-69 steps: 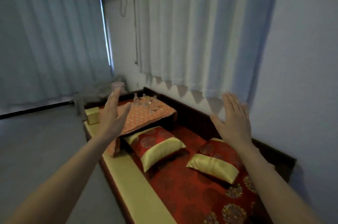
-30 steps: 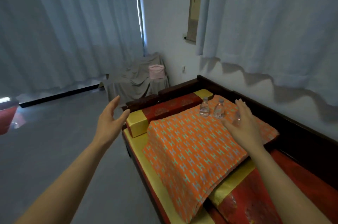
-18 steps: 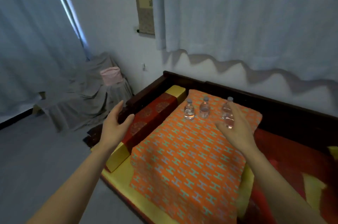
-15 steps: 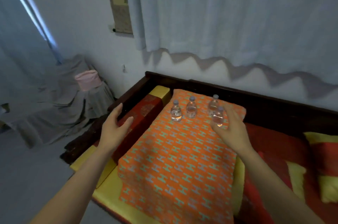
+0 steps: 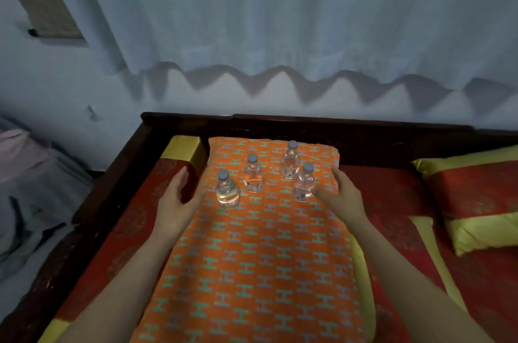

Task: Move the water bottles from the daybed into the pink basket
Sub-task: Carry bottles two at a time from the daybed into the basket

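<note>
Several small clear water bottles with grey caps stand upright on an orange patterned cloth (image 5: 252,253) over a low table on the daybed: a front-left bottle (image 5: 226,190), a middle bottle (image 5: 253,174), a back bottle (image 5: 290,161) and a front-right bottle (image 5: 304,182). My left hand (image 5: 176,201) is open just left of the front-left bottle, thumb close to it. My right hand (image 5: 340,197) is open just right of the front-right bottle, fingers near its base. The pink basket (image 5: 14,147) shows at the far left edge on grey draped furniture.
The daybed has a dark wooden frame (image 5: 308,125) against the wall, below a pale curtain. A red and gold bolster (image 5: 179,157) lies left of the cloth. Red and gold cushions (image 5: 476,197) lie at the right. Grey draped furniture (image 5: 36,202) stands left of the bed.
The view has come closer to the bottles and turned right, so the pink basket slid to the left edge. Both open hands have reached forward to either side of the bottles.
</note>
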{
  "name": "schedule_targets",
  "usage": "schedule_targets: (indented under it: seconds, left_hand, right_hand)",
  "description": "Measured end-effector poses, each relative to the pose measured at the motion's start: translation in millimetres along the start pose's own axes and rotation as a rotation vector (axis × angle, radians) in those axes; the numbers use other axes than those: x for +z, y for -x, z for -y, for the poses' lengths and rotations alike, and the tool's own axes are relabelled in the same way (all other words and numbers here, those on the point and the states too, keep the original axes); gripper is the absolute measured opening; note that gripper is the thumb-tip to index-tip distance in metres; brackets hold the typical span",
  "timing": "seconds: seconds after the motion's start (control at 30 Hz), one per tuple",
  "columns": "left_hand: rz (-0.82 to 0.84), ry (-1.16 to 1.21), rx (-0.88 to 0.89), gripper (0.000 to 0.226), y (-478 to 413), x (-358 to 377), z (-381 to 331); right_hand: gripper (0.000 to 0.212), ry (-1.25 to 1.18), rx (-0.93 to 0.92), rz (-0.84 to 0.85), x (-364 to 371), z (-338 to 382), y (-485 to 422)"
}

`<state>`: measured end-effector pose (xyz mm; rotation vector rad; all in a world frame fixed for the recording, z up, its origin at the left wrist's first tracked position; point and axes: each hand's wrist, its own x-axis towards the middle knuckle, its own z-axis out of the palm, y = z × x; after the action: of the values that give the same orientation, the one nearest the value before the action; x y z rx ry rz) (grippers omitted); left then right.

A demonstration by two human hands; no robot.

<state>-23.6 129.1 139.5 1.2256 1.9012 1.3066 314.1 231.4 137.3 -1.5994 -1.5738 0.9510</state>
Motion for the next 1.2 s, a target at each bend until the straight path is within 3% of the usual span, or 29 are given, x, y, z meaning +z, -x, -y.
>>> schedule_targets:
  seconds: [0.23,0.4,0.67,0.87,1.2]
  left_hand:
    - [0.156,0.176,-0.137,0.08,-55,45,49]
    - [0.245,0.161,-0.117,0.079,-96,69,77]
    - [0.353,0.133,-0.194,0.075,-126,99,109]
    - [0.406,0.077,-0.205,0.085,-125,108,126]
    - [0.406,-0.062,-0.164,0.08,-124,104,139]
  right_hand:
    - [0.084,-0.19,0.179,0.004,56,-39,-53]
    - [0.078,-0.248,0.199,-0.068,77,-57,-78]
    - [0.076,-0.183,0.138,-0.069,86,-67,-98]
    - [0.065,-0.161,0.181,-0.027,101,-86,-105]
    - [0.067,-0.001,0.128,-0.058,110,-104,-102]
